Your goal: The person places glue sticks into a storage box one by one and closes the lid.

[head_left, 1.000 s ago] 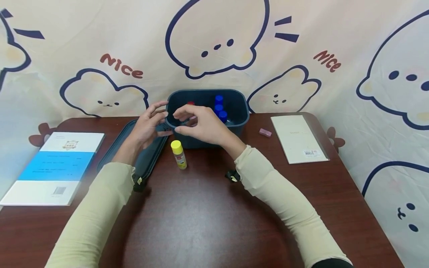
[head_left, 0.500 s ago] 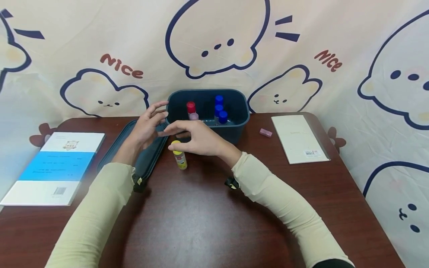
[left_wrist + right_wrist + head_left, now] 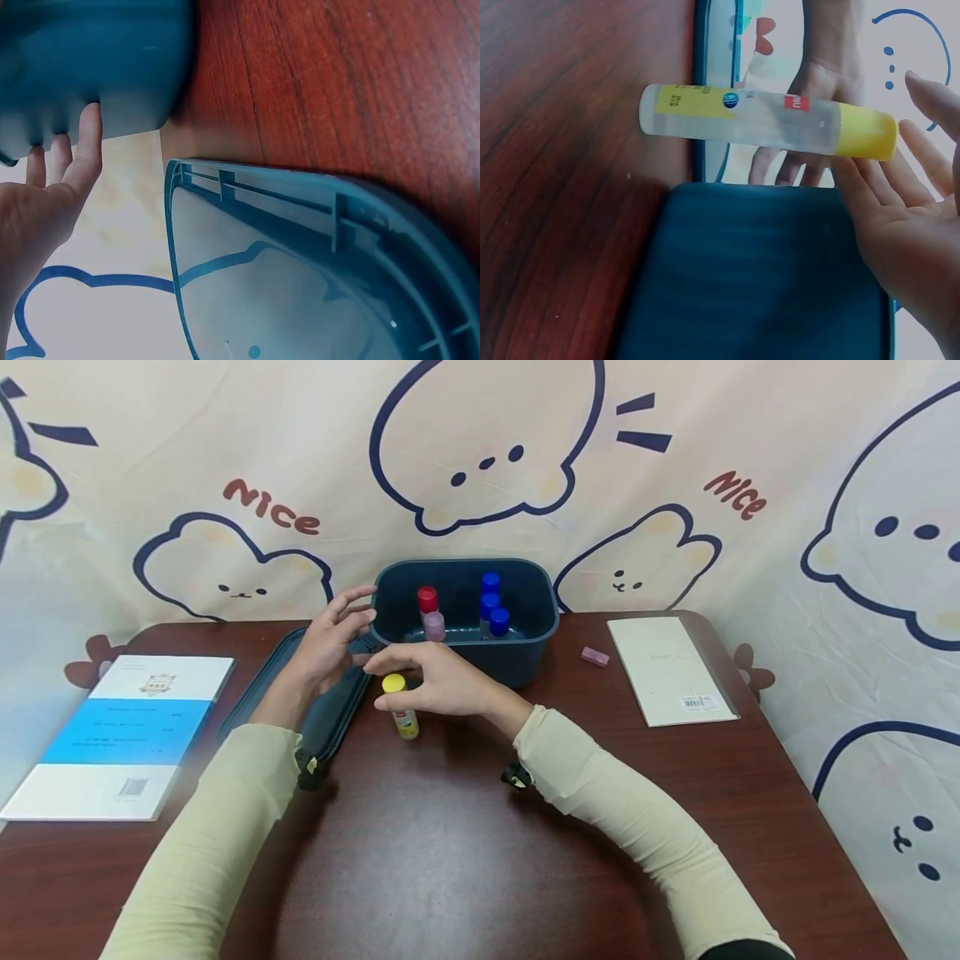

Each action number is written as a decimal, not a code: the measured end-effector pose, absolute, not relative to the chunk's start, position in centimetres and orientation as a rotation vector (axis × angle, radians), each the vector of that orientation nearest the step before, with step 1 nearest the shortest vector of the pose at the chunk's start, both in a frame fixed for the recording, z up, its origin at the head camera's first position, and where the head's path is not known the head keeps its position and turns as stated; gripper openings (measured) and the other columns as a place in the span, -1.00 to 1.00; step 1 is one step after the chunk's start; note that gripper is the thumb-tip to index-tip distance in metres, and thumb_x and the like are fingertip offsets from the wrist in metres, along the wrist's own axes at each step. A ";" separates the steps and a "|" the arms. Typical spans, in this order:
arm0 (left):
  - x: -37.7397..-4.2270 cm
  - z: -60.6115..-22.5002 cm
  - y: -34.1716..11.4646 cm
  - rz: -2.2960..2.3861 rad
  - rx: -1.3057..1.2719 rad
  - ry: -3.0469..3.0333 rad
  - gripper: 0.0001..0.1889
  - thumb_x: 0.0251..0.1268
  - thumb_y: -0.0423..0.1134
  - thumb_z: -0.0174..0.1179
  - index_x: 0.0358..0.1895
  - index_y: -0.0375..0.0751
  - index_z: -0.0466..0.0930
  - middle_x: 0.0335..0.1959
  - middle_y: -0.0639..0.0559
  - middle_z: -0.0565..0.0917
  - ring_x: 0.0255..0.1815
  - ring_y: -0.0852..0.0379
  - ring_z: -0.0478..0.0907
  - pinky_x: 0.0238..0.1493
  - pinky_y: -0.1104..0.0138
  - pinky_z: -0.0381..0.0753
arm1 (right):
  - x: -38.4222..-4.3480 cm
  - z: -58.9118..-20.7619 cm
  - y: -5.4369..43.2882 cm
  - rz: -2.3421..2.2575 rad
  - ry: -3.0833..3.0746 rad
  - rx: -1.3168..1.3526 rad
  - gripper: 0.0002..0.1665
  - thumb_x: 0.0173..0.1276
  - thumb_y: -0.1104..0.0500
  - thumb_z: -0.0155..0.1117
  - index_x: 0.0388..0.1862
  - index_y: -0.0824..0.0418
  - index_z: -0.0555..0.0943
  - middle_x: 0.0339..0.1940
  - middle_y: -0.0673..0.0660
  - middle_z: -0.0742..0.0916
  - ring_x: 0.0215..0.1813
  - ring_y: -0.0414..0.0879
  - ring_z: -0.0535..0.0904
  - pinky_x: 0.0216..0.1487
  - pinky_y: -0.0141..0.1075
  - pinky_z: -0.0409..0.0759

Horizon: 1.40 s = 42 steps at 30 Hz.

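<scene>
A clear glue bottle (image 3: 407, 724) with a yellow cap stands upright on the table in front of a dark teal bin (image 3: 517, 660). My right hand (image 3: 450, 681) is at the cap, thumb and fingers spread around it; the right wrist view shows the bottle (image 3: 772, 116) with the fingers loose beside its cap. My left hand (image 3: 322, 647) rests its fingertips against the bin's left side, as the left wrist view also shows. Inside the bin stand a red-capped bottle (image 3: 427, 600), a small lilac-topped one (image 3: 434, 627) and three blue-capped bottles (image 3: 498, 622).
A teal lid (image 3: 345, 714) lies left of the bin, under my left forearm. Further left is a blue and white book (image 3: 127, 735). On the right are a small pink block (image 3: 595, 657) and a cream notebook (image 3: 667, 668). Patterned cloth (image 3: 480, 443) hangs behind the table.
My right hand has come out of the bin with nothing in it, moving down and toward me to the glue bottle's cap. My left hand has stayed at the bin.
</scene>
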<state>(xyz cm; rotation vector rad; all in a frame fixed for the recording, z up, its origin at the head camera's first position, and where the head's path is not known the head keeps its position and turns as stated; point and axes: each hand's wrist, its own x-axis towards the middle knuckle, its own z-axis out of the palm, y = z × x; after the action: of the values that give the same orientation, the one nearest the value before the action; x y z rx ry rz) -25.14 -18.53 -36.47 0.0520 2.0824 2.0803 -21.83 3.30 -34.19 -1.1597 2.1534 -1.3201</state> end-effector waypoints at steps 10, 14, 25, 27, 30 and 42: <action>-25.4 -36.7 -18.4 2.131 0.058 2.053 -0.50 0.60 -0.06 0.06 0.51 0.10 0.26 0.53 -0.07 0.15 0.43 -0.22 0.11 0.27 -0.29 0.39 | -22.1 -35.2 3.4 -1.308 2.128 -1.123 -0.57 0.44 0.20 0.34 0.23 0.31 0.59 0.19 0.19 0.67 0.12 -0.09 0.55 0.23 -0.39 0.52; -25.4 -36.7 -18.3 2.132 0.058 2.056 -0.50 0.59 -0.05 0.07 0.50 0.11 0.27 0.51 -0.06 0.16 0.40 -0.19 0.12 0.27 -0.28 0.41 | -22.0 -35.3 3.3 -1.321 2.145 -1.131 -0.66 0.46 0.23 0.31 0.17 0.28 0.62 0.11 0.12 0.71 0.08 -0.13 0.59 0.22 -0.39 0.54; -25.3 -36.6 -18.3 2.124 0.063 2.042 -0.50 0.59 -0.04 0.05 0.50 0.14 0.27 0.55 -0.07 0.13 0.41 -0.17 0.12 0.30 -0.25 0.40 | -22.2 -34.3 3.5 -1.288 2.242 -1.124 -0.69 0.48 0.18 0.31 0.14 0.25 0.64 0.10 0.14 0.73 0.11 -0.14 0.62 0.22 -0.29 0.57; -25.3 -36.6 -18.4 2.113 0.055 2.051 -0.50 0.59 -0.02 0.05 0.51 0.16 0.26 0.56 -0.05 0.12 0.37 -0.11 0.09 0.31 -0.24 0.40 | -22.3 -34.0 3.5 -1.303 2.242 -1.116 -0.69 0.48 0.18 0.32 0.14 0.24 0.64 0.09 0.13 0.72 0.12 -0.13 0.62 0.21 -0.32 0.58; -25.3 -36.5 -18.4 2.104 0.043 2.055 -0.49 0.58 0.00 0.06 0.51 0.19 0.26 0.56 -0.04 0.11 0.29 -0.04 0.11 0.32 -0.25 0.38 | -22.3 -33.5 3.5 -1.330 2.240 -1.112 -0.70 0.47 0.19 0.32 0.12 0.24 0.63 0.08 0.10 0.72 0.10 -0.13 0.62 0.18 -0.36 0.57; -25.5 -36.7 -18.3 2.124 0.028 2.054 -0.51 0.58 -0.03 0.08 0.48 0.18 0.30 0.35 0.00 0.25 0.09 0.05 0.21 0.10 -0.02 0.65 | -22.7 -31.5 4.4 -1.597 2.178 -1.132 -0.77 0.42 0.26 0.36 0.01 0.29 0.63 -0.02 0.18 0.73 0.00 -0.12 0.69 0.13 -0.31 0.63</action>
<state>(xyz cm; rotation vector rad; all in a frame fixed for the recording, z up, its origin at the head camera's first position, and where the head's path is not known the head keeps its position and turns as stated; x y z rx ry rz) -25.51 -18.31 -36.67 0.0281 2.0542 2.1237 -22.73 4.40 -31.51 -1.1320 2.1781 -1.5973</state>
